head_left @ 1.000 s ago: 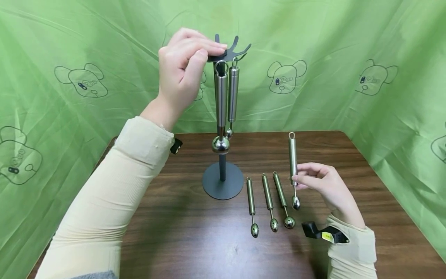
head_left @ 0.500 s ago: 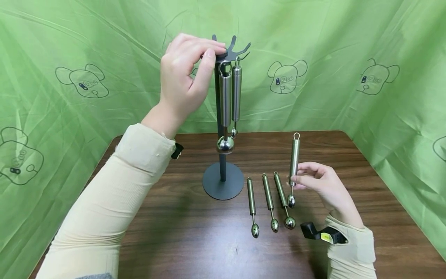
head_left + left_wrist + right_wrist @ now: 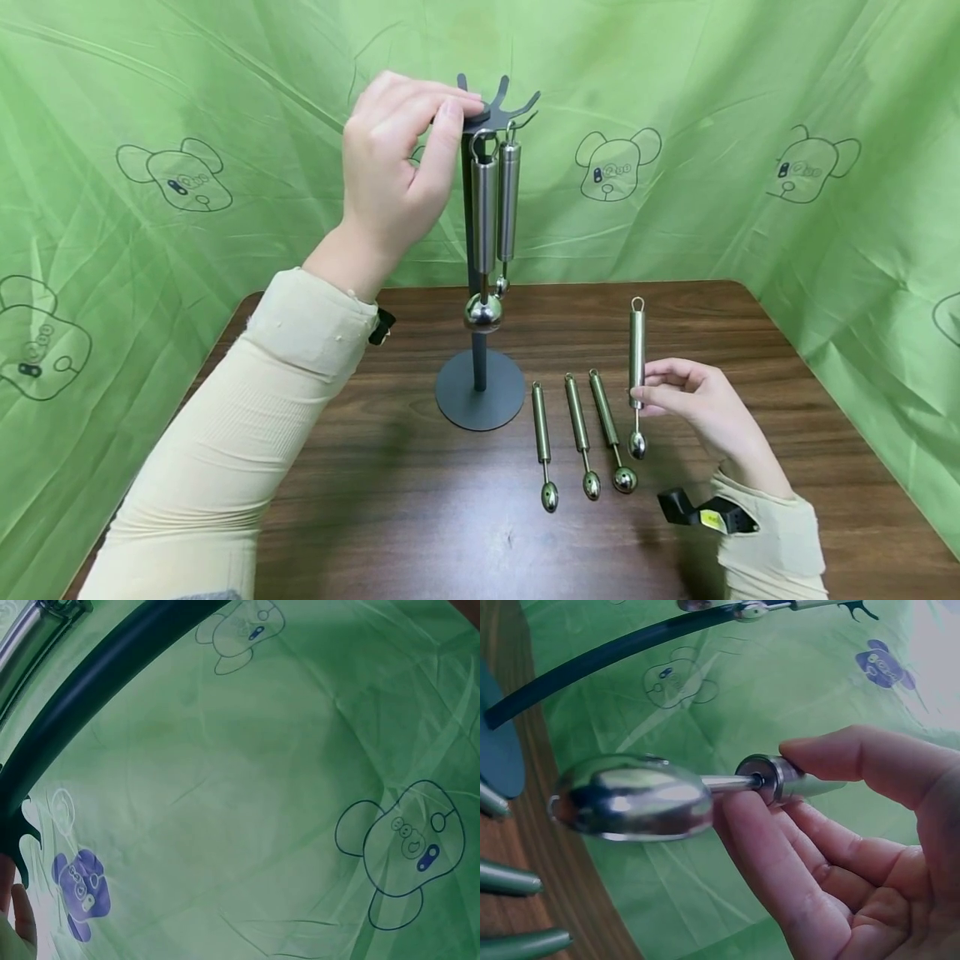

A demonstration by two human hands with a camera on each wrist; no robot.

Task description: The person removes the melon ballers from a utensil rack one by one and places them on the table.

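My right hand [image 3: 701, 404] pinches a steel melon baller [image 3: 637, 342] low on its handle, ring end up and oval scoop pointing down. In the right wrist view, thumb and fingers close around the handle's end beside the scoop [image 3: 634, 799]. My left hand [image 3: 401, 154] rests with fairly straight fingers on the top of a dark metal stand [image 3: 479, 362], beside its curved hooks [image 3: 517, 108]. From the hooks hang two more scoops by their rings: a front one [image 3: 484, 217] with a large ball-shaped head, and a slimmer one [image 3: 508, 200] behind it.
Three melon ballers, the left one [image 3: 541, 425], the middle one [image 3: 576, 414] and the right one [image 3: 604, 408], lie side by side on the wooden table [image 3: 390, 500]. The stand's round base [image 3: 457, 400] is left of them. Green cloth [image 3: 675, 67] surrounds the table.
The hooks have turned slightly, shifting the hanging scoops a little right, while my left hand's fingers stay on top. My right hand and its melon baller have dropped slightly and moved right.
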